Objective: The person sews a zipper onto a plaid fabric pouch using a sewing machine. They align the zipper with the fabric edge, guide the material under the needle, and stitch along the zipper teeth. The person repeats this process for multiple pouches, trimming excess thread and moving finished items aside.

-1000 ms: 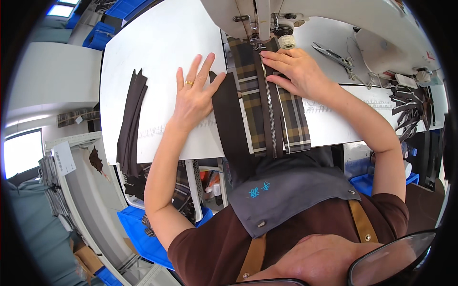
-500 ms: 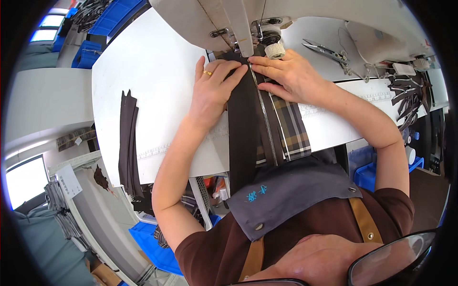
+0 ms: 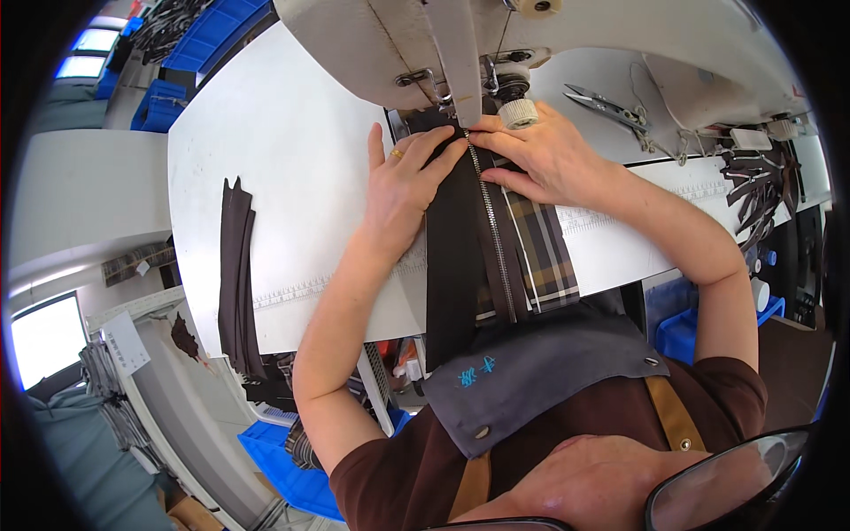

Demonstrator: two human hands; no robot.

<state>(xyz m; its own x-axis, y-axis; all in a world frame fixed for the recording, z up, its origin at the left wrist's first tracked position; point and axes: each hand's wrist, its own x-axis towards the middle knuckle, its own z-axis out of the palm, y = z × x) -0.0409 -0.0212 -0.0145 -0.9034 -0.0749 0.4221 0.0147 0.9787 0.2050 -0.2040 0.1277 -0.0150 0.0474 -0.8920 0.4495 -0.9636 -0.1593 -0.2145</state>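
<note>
Under the head of a white sewing machine (image 3: pixel 354 49) lies a dark brown fabric strip (image 3: pixel 450 274). A zipper with metal teeth (image 3: pixel 492 221) runs along it toward me, beside plaid fabric (image 3: pixel 551 252) with a white line. My left hand (image 3: pixel 403 190) rests flat on the dark strip, fingers stretched toward the presser foot. On the other side, my right hand (image 3: pixel 556 164) lies over the zipper's right edge and the plaid, its fingertips by the teeth and its thumb apart. Both hands press from above and grip nothing. The needle point is hidden behind the machine.
Dark zipper strips (image 3: pixel 235 274) lie on the white table (image 3: pixel 292 159) at left. Thread snips (image 3: pixel 609 108) rest right of the machine. More zippers (image 3: pixel 757 190) hang at far right. Blue bins (image 3: pixel 288 465) stand below.
The view has shifted slightly, so the machine, cloth and hands sit a little lower in the picture. Both hands keep nearly the same hold on the fabric, close to the presser foot.
</note>
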